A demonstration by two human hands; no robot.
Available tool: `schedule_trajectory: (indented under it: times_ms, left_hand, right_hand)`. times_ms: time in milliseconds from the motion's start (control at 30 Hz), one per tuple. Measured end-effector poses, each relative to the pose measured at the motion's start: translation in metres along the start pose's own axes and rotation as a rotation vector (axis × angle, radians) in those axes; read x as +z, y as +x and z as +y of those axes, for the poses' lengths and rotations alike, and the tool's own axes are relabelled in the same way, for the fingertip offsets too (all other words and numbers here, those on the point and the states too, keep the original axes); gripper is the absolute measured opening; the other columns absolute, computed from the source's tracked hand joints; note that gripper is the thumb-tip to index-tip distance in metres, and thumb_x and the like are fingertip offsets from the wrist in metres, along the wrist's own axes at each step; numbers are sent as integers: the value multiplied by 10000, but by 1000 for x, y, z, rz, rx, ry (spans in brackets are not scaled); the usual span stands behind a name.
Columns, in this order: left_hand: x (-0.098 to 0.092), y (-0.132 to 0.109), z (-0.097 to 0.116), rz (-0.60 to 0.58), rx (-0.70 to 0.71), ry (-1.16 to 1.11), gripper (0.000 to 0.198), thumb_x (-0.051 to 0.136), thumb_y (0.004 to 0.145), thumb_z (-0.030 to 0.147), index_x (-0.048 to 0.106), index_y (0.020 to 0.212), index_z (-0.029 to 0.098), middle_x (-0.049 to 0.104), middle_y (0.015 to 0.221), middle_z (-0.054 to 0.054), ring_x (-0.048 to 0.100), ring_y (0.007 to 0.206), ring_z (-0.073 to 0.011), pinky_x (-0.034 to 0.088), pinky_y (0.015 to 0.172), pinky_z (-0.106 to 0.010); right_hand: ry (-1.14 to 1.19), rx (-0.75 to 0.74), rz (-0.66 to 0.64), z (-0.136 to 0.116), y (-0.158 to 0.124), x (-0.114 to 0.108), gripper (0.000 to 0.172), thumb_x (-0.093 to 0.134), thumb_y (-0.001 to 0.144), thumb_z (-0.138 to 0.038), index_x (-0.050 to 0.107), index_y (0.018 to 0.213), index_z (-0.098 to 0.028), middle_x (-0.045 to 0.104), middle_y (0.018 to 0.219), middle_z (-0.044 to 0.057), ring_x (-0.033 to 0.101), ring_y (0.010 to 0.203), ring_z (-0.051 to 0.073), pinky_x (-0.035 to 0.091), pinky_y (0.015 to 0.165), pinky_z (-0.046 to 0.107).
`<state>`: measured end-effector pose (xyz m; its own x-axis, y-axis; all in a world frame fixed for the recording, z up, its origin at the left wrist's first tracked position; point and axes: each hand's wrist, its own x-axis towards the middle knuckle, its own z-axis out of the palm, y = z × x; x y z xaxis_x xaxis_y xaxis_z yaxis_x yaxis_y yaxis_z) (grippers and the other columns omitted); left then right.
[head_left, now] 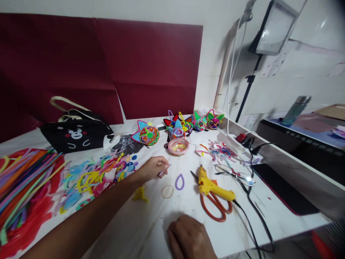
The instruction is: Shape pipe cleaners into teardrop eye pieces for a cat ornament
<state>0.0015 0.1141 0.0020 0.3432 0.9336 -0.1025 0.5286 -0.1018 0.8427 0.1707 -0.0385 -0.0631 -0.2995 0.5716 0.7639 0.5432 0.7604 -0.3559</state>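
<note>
Between finger and thumb, my left hand [155, 168] pinches a short piece of purple pipe cleaner [162, 173] above the white table. My right hand [190, 237] rests near the front edge, its fingers curled under; nothing shows in it. Between my hands lie a purple pipe-cleaner loop [179, 182] and a thin tan ring [167, 191]. A small yellow piece [141, 194] sits just below my left wrist. To the right, a yellow glue gun [215, 189] lies over orange-handled scissors [212, 210]. Behind my left hand stands a pink, coiled round bowl shape [178, 146].
Pipe cleaners [32, 183] and scattered colourful pieces [94, 176] cover the left side. Several cat-eared ornaments [147, 135] line the back, beside a black bag [77, 135]. Glasses [235, 175], a black tablet-like slab [285, 189] and cables [253, 201] lie on the right.
</note>
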Motion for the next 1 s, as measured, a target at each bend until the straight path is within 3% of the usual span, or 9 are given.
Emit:
schedule_trajectory:
  times_ms: [133, 267, 367, 533, 733, 1000]
  left_hand:
    - [8, -20, 7, -21, -75, -247, 291, 635, 656, 373, 553, 834, 157, 664, 703, -46, 528, 511, -96, 328, 448, -206]
    - [17, -40, 11, 25, -63, -248, 264, 633, 637, 310, 557, 845, 167, 666, 707, -23, 569, 536, -111, 344, 450, -200]
    - [26, -55, 11, 14, 29, -227, 226, 615, 687, 296, 567, 869, 172, 643, 693, 0, 583, 556, -113, 409, 505, -216]
    - [44, -66, 1, 23, 102, -248, 143, 586, 731, 253, 566, 852, 179, 587, 635, 27, 584, 545, -109, 446, 549, -227]
    - [54, -66, -19, 79, 158, -215, 114, 563, 755, 203, 576, 868, 192, 605, 643, 24, 601, 543, -115, 455, 540, -223]
    - [47, -74, -19, 159, 190, -134, 129, 546, 830, 273, 641, 846, 187, 635, 637, 19, 553, 517, -98, 419, 517, -199]
  right_hand:
    - [170, 179, -34, 1, 3, -8, 222, 424, 970, -202, 531, 776, -208, 564, 643, -14, 544, 554, 110, 393, 530, 211]
    - [170, 332, 29, 6, 18, -14, 94, 488, 944, -189, 581, 948, -201, 604, 761, 5, 596, 669, 133, 440, 592, 218]
    - [57, 303, 33, 15, 34, -14, 191, 487, 949, -175, 577, 1116, -185, 626, 876, 38, 610, 767, 162, 459, 675, 253]
    - [-191, 157, -122, 28, 43, -8, 175, 496, 933, -129, 644, 877, -204, 588, 734, 13, 559, 645, 154, 356, 579, 258]
    - [-317, 106, -195, 31, 37, -7, 182, 517, 874, -59, 620, 811, -195, 589, 699, 5, 534, 592, 147, 305, 558, 278]
    - [-236, 127, -90, 30, 52, -12, 222, 464, 941, -168, 601, 768, -183, 567, 687, 14, 525, 585, 139, 339, 557, 260]
